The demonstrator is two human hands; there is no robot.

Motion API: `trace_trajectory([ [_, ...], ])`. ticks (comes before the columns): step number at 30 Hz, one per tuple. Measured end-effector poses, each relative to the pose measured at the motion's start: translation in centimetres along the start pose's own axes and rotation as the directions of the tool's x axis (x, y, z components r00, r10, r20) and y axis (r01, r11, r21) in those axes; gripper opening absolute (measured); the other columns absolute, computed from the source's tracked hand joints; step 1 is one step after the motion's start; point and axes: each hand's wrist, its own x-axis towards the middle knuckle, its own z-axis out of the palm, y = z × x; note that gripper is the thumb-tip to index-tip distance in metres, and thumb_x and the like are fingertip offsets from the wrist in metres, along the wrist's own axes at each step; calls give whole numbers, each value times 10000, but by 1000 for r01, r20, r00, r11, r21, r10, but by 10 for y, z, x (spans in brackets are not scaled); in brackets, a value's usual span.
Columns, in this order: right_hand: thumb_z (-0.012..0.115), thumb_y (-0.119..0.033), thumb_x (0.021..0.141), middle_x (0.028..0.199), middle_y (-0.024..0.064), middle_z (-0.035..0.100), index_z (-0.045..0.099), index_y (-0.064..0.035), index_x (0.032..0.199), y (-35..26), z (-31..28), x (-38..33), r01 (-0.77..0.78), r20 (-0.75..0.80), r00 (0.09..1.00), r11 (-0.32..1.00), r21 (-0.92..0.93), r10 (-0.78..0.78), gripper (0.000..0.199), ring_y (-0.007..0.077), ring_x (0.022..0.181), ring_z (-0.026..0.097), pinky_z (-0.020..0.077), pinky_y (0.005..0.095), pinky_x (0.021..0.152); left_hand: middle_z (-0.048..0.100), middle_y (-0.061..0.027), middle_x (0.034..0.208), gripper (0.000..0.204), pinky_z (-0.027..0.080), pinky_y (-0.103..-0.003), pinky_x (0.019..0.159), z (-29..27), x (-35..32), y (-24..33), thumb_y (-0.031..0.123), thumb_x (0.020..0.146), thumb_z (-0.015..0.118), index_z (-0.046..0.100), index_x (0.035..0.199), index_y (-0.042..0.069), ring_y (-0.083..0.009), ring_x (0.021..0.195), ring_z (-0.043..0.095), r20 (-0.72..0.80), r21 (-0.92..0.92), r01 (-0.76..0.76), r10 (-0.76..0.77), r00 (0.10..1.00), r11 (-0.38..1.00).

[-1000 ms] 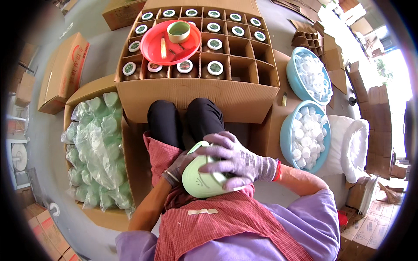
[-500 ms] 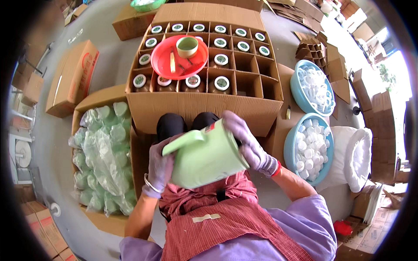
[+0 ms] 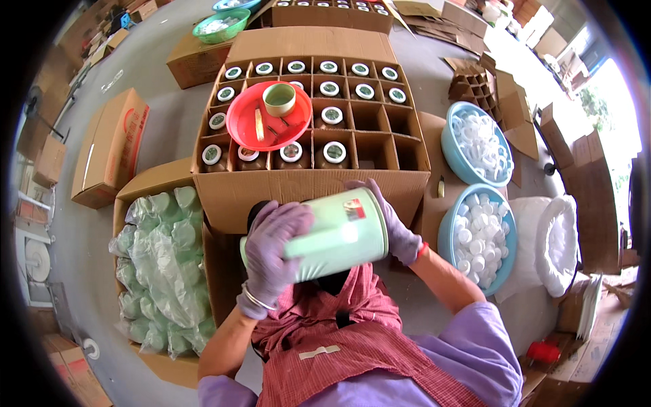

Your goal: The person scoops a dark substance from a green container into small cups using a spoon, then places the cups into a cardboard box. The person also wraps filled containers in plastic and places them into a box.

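Both gloved hands hold a light green thermos jug (image 3: 342, 234) sideways above my lap. A small red label shows on its upper side. My left hand (image 3: 272, 254) is closed around the left end, where the handle was seen earlier; the handle is now hidden. My right hand (image 3: 399, 234) grips the right end, its fingers partly hidden behind the jug's edge. Just beyond stands a divided carton (image 3: 312, 193) with several white-capped jars (image 3: 334, 153). On it rests a red plastic tray (image 3: 244, 129) holding a small green cup (image 3: 279, 100) and a wooden-handled tool (image 3: 259, 125).
To my left, an open box (image 3: 159, 370) holds pale green containers wrapped in plastic film (image 3: 159, 251). On the right are a blue basin (image 3: 445, 234) of white caps, another blue basin (image 3: 449, 146) of white rings, and a white sack (image 3: 529, 237). A closed carton (image 3: 108, 152) stands at far left.
The jug has turned so its label faces up and the handle no longer shows. My left hand has moved up and over its side. The view has shifted, showing more of the far floor.
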Motion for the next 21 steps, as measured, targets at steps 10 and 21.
trace_trajectory([
  [10, 343, -423, 1058, 1268, 119, 585, 482, 6, 1312, 28, -3, 10, -368, 102, 920, 745, 557, 378, 518, 245, 1142, 572, 405, 353, 1056, 712, -79, 1070, 269, 446, -391, 1033, -2, 8, -10, 54, 815, 621, 701, 1072, 66, -239, 1066, 657, -6, -73, -47, 47, 999, 996],
  [21, 292, -427, 1061, 1559, 120, 270, 181, -16, 1529, -37, 22, 31, -207, 45, 977, 873, 443, 209, 633, 214, 1451, 236, 142, 351, 1201, 719, -106, 986, 210, 455, -430, 1010, -4, -5, -40, 53, 824, 612, 700, 1012, 20, -279, 1018, 670, -110, -270, 182, -218, 970, 945],
])
